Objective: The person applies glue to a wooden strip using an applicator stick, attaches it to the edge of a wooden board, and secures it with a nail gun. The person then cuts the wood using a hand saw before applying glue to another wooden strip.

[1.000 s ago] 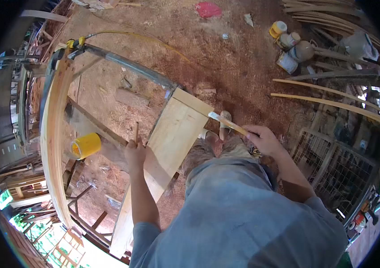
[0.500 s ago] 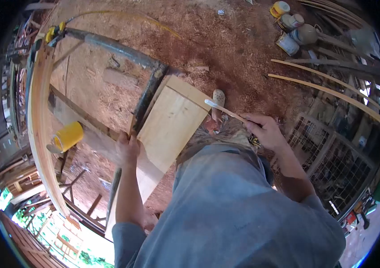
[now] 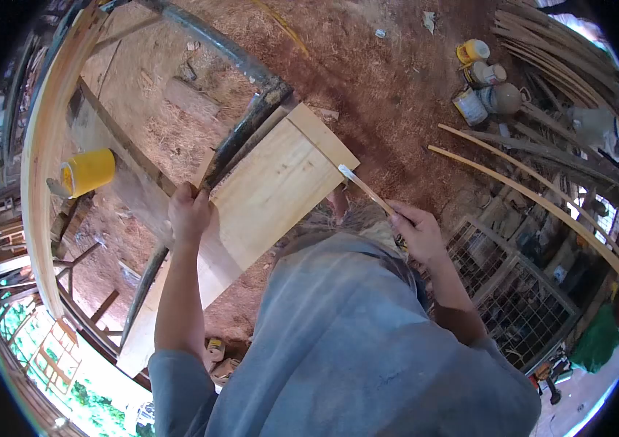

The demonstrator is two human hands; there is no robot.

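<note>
My right hand [image 3: 418,229] is closed on a thin wooden stick [image 3: 371,193] with a white-coated tip. That tip is at the near edge of a pale wooden board [image 3: 273,189], close to the seam by its end strip; whether it touches, I cannot tell. The board slants across in front of me, beside a dark metal frame [image 3: 244,135]. Over the frame and the board's far side, my left hand [image 3: 191,215] is closed around a small flat wood strip [image 3: 204,166], which sticks out past the fingers.
A yellow container [image 3: 91,173] lies to the left, with long pale planks [image 3: 40,160] beyond it. Several tubs and cans [image 3: 480,80] stand on the dirt floor at upper right. Curved wood strips [image 3: 528,182] and a wire mesh panel [image 3: 513,291] are on the right.
My left hand has moved up and left over the frame with the wood strip, which shows more now. The stick in my right hand stays near the board's end. The whole view has shifted.
</note>
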